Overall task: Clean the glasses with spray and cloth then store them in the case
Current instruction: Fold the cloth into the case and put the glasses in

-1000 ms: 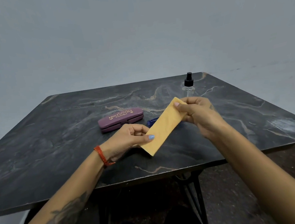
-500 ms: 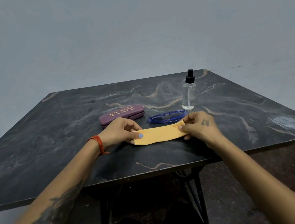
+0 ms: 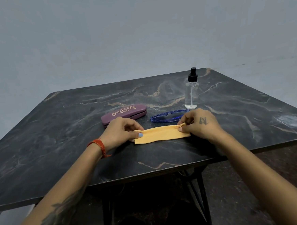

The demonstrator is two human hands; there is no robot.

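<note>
A folded yellow cloth (image 3: 161,134) lies flat on the dark marble table (image 3: 57,137), stretched between my hands. My left hand (image 3: 120,130) pinches its left end and my right hand (image 3: 198,124) pinches its right end. Just behind the cloth lie the blue glasses (image 3: 167,116), folded, touching neither hand. The purple glasses case (image 3: 123,113) sits shut behind my left hand. A clear spray bottle (image 3: 192,91) with a black nozzle stands upright behind the glasses, to the right.
The table's near edge (image 3: 149,173) runs just in front of my forearms, with black metal legs below. A plain grey wall stands behind the table. A pale smudge (image 3: 292,120) marks the table's right side.
Both hands have lowered the cloth from a tilted hold in the air down onto the table, laid level in front of the glasses. The glasses and bottle are now uncovered.
</note>
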